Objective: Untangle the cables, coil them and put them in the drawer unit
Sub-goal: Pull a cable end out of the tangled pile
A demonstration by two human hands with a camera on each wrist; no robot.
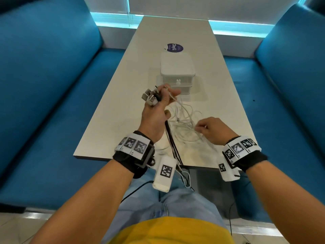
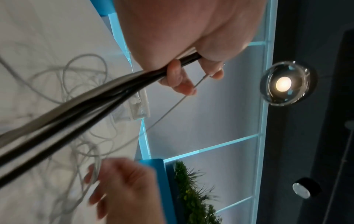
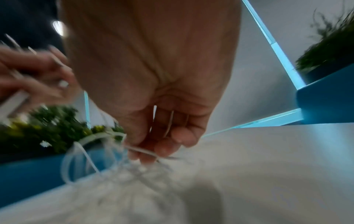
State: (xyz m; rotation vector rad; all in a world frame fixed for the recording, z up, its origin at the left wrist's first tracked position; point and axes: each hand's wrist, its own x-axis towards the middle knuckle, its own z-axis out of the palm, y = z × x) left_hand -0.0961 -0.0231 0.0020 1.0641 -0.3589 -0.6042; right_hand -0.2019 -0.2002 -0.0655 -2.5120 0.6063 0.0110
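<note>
A tangle of thin white cables [image 1: 184, 125] lies on the near half of the table [image 1: 216, 92]. My left hand [image 1: 158, 106] is raised above it and grips a bundle of black cables [image 1: 171, 140] [image 2: 80, 112] with silver plugs [image 1: 149, 98] sticking out past the knuckles; its fingers also pinch a white cable end [image 1: 173, 98]. The black cables run down over the table's near edge. My right hand [image 1: 211, 129] [image 3: 159, 136] pinches strands of the white tangle [image 3: 114, 151] low over the table. The white drawer unit [image 1: 177, 71] stands beyond, drawers closed.
A round dark sticker [image 1: 175, 47] marks the table behind the drawer unit. Blue bench seats [image 1: 52, 103] flank the table on both sides. Thin black wires hang below the near edge by my knees. Green plants [image 2: 191, 197] show in the wrist views.
</note>
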